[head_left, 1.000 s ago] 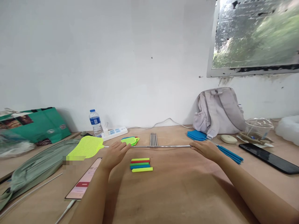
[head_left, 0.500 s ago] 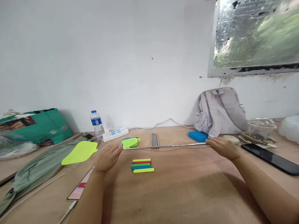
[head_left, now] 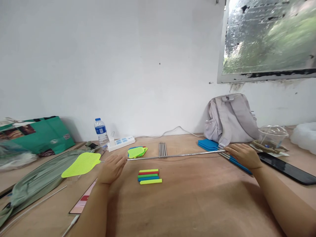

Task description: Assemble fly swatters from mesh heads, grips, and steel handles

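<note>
A fly swatter with a yellow mesh head (head_left: 82,164) and a long telescopic metal rod (head_left: 177,155) stretches across the table between my hands. My left hand (head_left: 112,168) is closed round the rod close to the head. At the rod's far right end my right hand (head_left: 243,155) is closed on it, hiding the tip. Partly under that hand lie blue swatters (head_left: 208,144) with blue handles (head_left: 240,165). Several metal rods (head_left: 162,150) lie side by side behind the stretched rod. In front of it is a row of coloured handle tubes (head_left: 148,176), yellow, red, green and blue.
Yellow, green and blue swatter heads (head_left: 137,151) are stacked by a white power strip (head_left: 120,143). A water bottle (head_left: 101,131), a green bag (head_left: 41,135) and grey-green cloth (head_left: 41,174) are left. Right are a backpack (head_left: 230,118), a black phone (head_left: 286,168) and a plastic cup (head_left: 273,135).
My right hand has moved a little to the right, so the rod shows longer. The blue handles beneath that hand have come into view. My left hand keeps its hold by the head.
</note>
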A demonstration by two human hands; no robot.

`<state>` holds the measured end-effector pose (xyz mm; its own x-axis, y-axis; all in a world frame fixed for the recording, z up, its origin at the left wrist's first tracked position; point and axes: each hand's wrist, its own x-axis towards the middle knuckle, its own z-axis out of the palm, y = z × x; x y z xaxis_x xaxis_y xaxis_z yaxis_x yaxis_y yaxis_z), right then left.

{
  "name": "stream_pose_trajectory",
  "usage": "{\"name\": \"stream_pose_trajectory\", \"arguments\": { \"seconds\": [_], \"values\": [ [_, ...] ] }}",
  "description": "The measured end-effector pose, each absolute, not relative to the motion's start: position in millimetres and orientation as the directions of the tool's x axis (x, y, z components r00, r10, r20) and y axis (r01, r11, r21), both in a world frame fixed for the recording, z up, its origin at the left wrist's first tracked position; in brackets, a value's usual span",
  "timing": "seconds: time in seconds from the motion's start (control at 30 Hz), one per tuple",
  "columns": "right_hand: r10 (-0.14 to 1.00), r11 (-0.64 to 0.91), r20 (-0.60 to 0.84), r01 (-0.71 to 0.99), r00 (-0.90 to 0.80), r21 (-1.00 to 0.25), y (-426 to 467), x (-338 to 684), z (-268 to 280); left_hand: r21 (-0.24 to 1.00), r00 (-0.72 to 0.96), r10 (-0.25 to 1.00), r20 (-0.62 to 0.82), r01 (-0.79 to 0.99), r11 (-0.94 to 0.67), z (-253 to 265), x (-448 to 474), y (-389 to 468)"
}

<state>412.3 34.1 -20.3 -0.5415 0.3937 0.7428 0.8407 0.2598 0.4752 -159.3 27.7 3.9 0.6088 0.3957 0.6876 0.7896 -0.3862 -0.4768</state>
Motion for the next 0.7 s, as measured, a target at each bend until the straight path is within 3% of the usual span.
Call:
{"name": "stream_pose_trajectory", "arguments": {
  "seconds": [0.1, 0.23, 0.47, 0.7],
  "values": [
    [0.438, 0.264, 0.690, 0.816, -0.576, 0.514, 32, 417, -19, -0.457, 0.611, 0.418, 0.672, 0.787, -0.415, 4, -159, 29],
    [0.461, 0.297, 0.693, 0.832, -0.555, 0.469, 30, 419, -20, -0.439, 0.608, 0.428, 0.668, 0.787, -0.433, 2, -158, 31],
    [0.459, 0.246, 0.796, 0.917, -0.395, 0.314, 30, 412, -18, -0.214, 0.429, 0.538, 0.726, 0.884, -0.416, -7, -150, 36],
    [0.418, 0.123, 0.847, 0.945, -0.327, 0.304, 29, 402, -13, -0.012, 0.102, 0.379, 0.920, 0.973, -0.231, -2, -126, 32]
  ]
}}
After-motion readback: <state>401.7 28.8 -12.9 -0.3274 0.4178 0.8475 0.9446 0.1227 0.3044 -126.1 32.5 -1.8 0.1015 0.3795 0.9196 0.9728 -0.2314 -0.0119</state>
